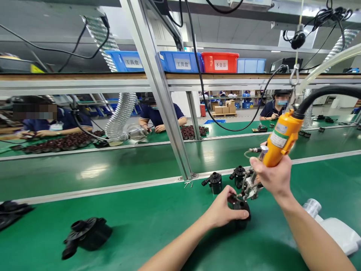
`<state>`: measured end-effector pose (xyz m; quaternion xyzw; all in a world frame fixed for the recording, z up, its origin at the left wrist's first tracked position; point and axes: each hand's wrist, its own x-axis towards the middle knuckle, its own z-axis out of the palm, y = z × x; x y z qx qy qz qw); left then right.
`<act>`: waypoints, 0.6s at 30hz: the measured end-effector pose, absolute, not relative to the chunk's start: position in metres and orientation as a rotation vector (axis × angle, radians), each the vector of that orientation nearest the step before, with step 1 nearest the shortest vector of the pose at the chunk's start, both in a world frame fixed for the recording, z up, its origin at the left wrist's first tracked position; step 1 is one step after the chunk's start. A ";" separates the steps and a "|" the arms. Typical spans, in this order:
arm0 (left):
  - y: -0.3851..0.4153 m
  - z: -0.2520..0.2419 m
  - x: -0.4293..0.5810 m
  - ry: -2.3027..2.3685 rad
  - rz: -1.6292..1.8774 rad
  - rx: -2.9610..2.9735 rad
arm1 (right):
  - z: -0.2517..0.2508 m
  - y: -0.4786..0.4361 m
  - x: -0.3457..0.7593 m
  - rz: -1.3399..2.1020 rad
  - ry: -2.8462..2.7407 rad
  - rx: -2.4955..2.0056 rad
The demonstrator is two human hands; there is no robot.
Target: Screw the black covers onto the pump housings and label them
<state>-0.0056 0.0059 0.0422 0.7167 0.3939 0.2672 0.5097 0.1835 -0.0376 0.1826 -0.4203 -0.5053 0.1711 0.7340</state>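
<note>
My left hand [222,210] is closed around a small black pump [241,218] on the green bench, thumb on its near side and fingers at its far edge. In my right hand [275,175] is an orange electric screwdriver [282,137], held tilted, hung from a hook with a thick black hose at its top. The metal head [249,188] at its lower end is over the pump, by my left fingers; whether the bit touches a screw I cannot tell. Just behind stand two more black pumps, one upright [216,183] and one partly behind the tool [239,174].
Another black pump [90,233] lies at the left front. Loose screws [188,184] lie by the metal post [169,113]. A white plastic bottle [335,229] is at the right. Across the belt, co-workers [162,114] sit near piles of dark parts [66,143].
</note>
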 end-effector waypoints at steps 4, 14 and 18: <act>0.012 0.061 -0.019 0.845 0.680 1.872 | 0.188 -0.044 0.204 0.258 -1.034 -0.866; -0.005 0.071 -0.006 0.975 0.551 1.910 | 0.191 -0.042 0.195 0.302 -1.074 -0.824; -0.002 0.071 -0.007 0.958 0.555 1.869 | 0.191 -0.037 0.194 0.312 -1.064 -0.837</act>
